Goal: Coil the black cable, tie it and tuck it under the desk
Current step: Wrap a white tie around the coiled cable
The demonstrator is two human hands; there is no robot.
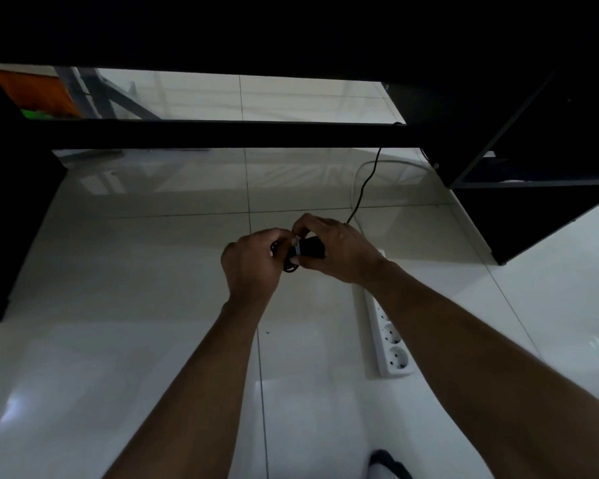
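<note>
- Head view: the black cable [312,249] is held as a coiled bundle between both hands, above the white tiled floor [135,305] and in front of the black desk [222,133].
- The left hand [253,261] is curled round the left end of the bundle, where small loops show below its fingers.
- The right hand [339,250] is curled over the right end, with its fingertips meeting at a white tie [296,251] wrapped round the bundle.
- One strand of the cable is led from behind the right hand up to the desk crossbar.
- A white power strip [391,340] is laid on the floor below the right forearm.
- A black shelf unit [533,174] is seen at the right.
</note>
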